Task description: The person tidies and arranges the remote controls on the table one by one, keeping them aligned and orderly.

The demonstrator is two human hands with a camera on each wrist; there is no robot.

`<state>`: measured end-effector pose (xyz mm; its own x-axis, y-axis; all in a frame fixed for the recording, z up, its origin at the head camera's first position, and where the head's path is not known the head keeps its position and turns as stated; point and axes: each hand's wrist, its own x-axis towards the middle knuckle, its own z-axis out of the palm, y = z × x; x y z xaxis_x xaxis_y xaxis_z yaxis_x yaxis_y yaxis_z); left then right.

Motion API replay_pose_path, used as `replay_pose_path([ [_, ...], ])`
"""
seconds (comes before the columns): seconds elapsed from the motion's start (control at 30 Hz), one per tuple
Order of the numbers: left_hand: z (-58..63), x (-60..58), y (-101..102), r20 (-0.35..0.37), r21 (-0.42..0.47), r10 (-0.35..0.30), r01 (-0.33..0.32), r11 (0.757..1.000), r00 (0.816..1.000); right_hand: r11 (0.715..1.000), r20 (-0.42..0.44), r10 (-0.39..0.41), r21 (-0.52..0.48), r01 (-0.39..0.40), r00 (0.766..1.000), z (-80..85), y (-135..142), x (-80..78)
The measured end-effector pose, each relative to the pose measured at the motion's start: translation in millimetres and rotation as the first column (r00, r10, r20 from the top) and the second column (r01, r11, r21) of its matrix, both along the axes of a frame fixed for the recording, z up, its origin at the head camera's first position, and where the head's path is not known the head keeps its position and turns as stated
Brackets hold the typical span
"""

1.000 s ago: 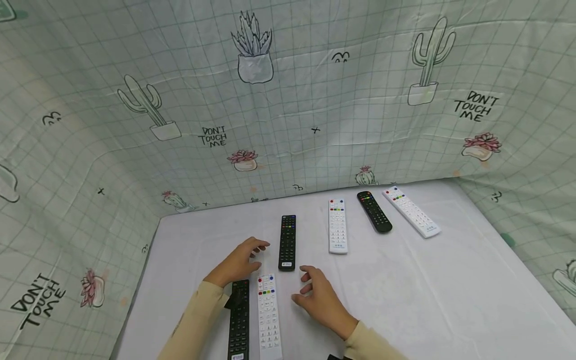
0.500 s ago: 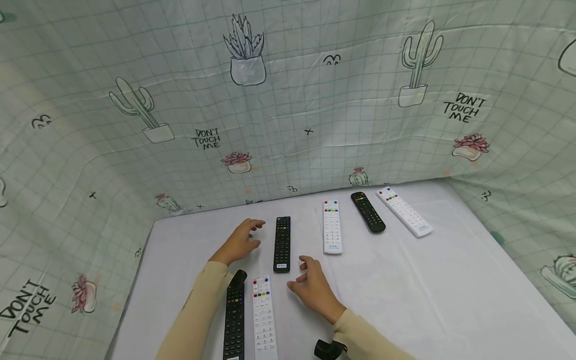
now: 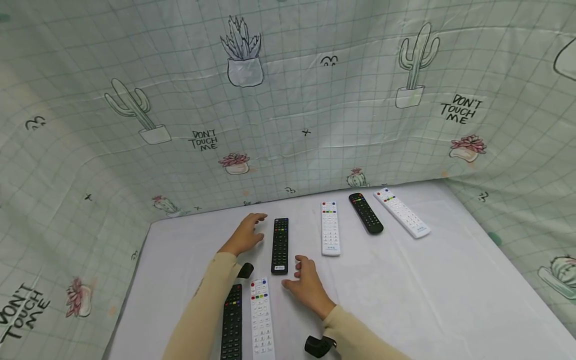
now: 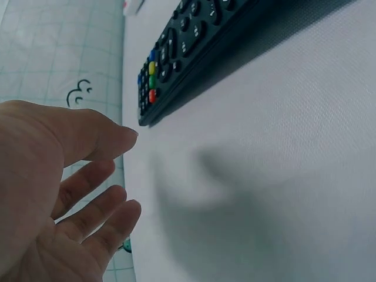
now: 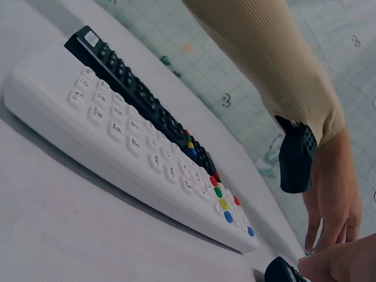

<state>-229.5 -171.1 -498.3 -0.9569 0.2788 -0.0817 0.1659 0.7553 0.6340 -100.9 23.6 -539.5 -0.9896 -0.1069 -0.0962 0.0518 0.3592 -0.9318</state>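
Note:
A black remote control (image 3: 280, 246) lies lengthwise on the white table between the two hands. My left hand (image 3: 246, 235) hovers just left of its upper half, fingers loosely bent and holding nothing. In the left wrist view, the thumb of the left hand (image 4: 64, 153) is apart from the black remote control (image 4: 188, 47). Right of the remote's lower end is my right hand (image 3: 309, 287), thumb and fingers spread apart with nothing gripped. The right wrist view shows the right thumb (image 5: 335, 261) near the end of a black remote (image 5: 282, 271); contact there cannot be told.
Near the front lie a white remote (image 3: 262, 320) and another black remote (image 3: 231, 325), partly under the left sleeve. Farther right are a white remote (image 3: 330, 229), a rounded black remote (image 3: 366, 213) and a slanted white remote (image 3: 402, 212). A patterned cloth (image 3: 288, 100) rises behind the table.
My left hand has moved forward along the left side of the middle black remote. The right hand has shifted slightly forward and left. The remotes stay in place while the head view shifts a little.

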Motion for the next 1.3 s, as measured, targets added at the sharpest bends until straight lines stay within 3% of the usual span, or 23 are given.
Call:
replay_pose_path([
  [0.27, -8.3, -6.4, 15.2, -0.02, -0.051, 0.005, -0.006, 0.999, 1.0, 0.999, -0.008, -0.004, -0.042, 0.004, 1.0, -3.1, -11.6, -3.1],
  [0.47, -13.1, -11.1, 23.4, -0.03, -0.087, -0.047, 0.044, 0.995, 0.998, 0.999, -0.049, -0.019, -0.052, 0.016, 0.999, -5.4, -18.0, -4.0],
  [0.73, -19.5, -19.6, 29.1, -0.047, -0.099, -0.104, 0.099, 0.99, 0.993, 0.999, -0.066, -0.026, 0.029, 0.028, 0.997, -8.6, -22.5, -9.5],
  [1.07, -23.0, -25.4, 29.9, 0.041, -0.098, -0.197, 0.2, 0.975, 0.98, 0.992, -0.122, -0.033, 0.115, 0.047, 0.992, -9.7, -30.1, -15.1],
  [1.3, -20.4, -25.5, 30.2, 0.014, -0.156, -0.235, 0.234, 0.96, 0.972, 0.987, -0.158, -0.034, 0.152, 0.058, 0.987, -9.2, -30.6, -14.8],
])
